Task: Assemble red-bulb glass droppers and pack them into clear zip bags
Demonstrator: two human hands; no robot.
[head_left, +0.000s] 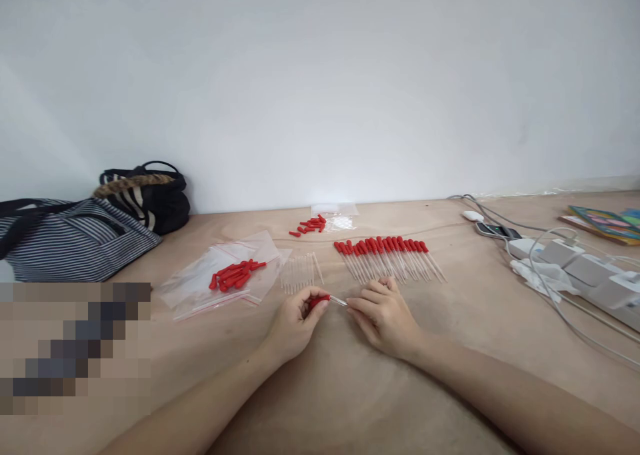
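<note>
My left hand (295, 322) is closed around a red rubber dropper bulb (319, 300). A thin clear dropper tube (339, 300) sticks out of the bulb's right end. The far end of that tube is pinched by the fingers of my right hand (390, 318). Just beyond my hands lies a row of droppers (383, 258), red bulbs on clear tubes. Several bare tubes (299, 273) lie side by side past my left hand. Loose red bulbs (233, 276) rest on clear plastic bags (185, 288) to the left.
Another pile of red bulbs (313, 225) lies by a clear bag (345, 212) near the wall. At the left are a striped bag (80, 232) and a black bag (165, 202). A power strip (590, 275) with cables, a phone-like device (497, 231) and books (603, 223) occupy the right.
</note>
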